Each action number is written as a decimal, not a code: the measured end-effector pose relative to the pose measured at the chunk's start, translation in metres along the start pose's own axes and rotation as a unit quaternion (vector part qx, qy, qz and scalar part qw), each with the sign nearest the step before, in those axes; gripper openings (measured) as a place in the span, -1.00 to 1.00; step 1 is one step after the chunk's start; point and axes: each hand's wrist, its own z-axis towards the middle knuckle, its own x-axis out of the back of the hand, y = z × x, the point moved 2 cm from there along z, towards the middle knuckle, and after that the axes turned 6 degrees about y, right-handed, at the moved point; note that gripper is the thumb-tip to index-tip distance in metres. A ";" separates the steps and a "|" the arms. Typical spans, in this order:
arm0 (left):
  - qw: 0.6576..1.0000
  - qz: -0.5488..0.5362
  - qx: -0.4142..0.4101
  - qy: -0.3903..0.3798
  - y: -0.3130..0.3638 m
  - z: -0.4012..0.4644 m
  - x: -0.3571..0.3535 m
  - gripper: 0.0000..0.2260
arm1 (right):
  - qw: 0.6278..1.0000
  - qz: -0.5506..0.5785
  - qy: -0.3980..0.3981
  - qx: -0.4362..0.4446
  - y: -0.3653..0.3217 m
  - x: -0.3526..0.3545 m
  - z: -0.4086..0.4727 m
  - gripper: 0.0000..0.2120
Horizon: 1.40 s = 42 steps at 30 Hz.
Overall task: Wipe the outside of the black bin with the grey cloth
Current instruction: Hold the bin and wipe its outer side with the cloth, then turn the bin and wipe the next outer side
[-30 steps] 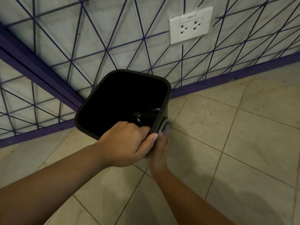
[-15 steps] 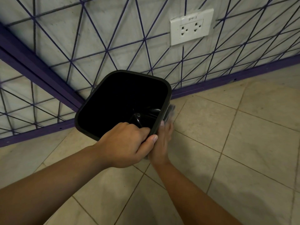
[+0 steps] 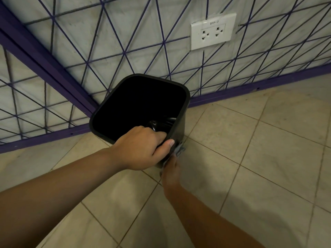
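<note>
Left hand (image 3: 141, 147) is gripping the near rim of the black bin (image 3: 183, 111), fingers curling inside, thumb lying over the outer edge. Bin is sitting tilted, its open mouth facing the camera. Right hand (image 3: 172, 171) is pressing the grey cloth (image 3: 179, 150) against the bin's outer near-right wall, low down; the fingers are mostly hidden behind the bin and the left hand. Beige floor tiles (image 3: 250, 158) are lying underneath. A white double socket (image 3: 213, 31) is sitting on the wall behind purple mesh (image 3: 125, 56).
</note>
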 end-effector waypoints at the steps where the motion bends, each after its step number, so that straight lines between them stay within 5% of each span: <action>1: 1.000 0.000 0.000 -0.002 0.000 0.000 0.000 -0.51 | 1.000 0.001 -0.007 0.003 0.001 0.002 -0.004 -0.28; 5: 0.999 0.004 -0.001 -0.033 -0.003 -0.001 0.004 -0.48 | 0.992 0.079 0.041 -0.090 -0.022 0.040 -0.006 -0.67; 10: 0.992 0.040 -0.015 -0.120 -0.016 -0.020 0.025 -0.54 | 0.985 0.120 0.047 -0.112 -0.068 0.078 0.005 -0.51; 13: 0.989 0.041 0.000 -0.142 -0.027 -0.037 0.041 -0.73 | 0.981 0.160 0.052 -0.098 -0.080 0.088 0.006 -0.58; 21: 0.984 0.102 0.042 -0.142 -0.037 -0.059 0.054 -0.79 | 0.963 0.250 0.031 -0.091 -0.078 0.084 -0.003 -0.69; 25: 0.988 0.036 0.088 -0.118 -0.020 -0.041 0.052 -0.72 | 0.957 0.268 0.037 -0.104 -0.075 0.079 -0.013 -0.70; 29: 0.976 0.083 0.129 -0.155 -0.006 -0.015 0.039 -0.66 | 0.957 0.271 0.029 -0.099 -0.068 0.080 -0.021 -0.68; 37: 0.980 0.032 0.193 -0.030 0.005 0.009 0.026 -0.71 | 0.963 0.234 0.043 -0.124 -0.061 0.079 -0.029 -0.72; 42: 0.979 -0.040 0.193 -0.050 0.019 0.020 0.023 -0.69 | 0.964 0.237 0.027 -0.119 -0.070 0.075 -0.025 -0.70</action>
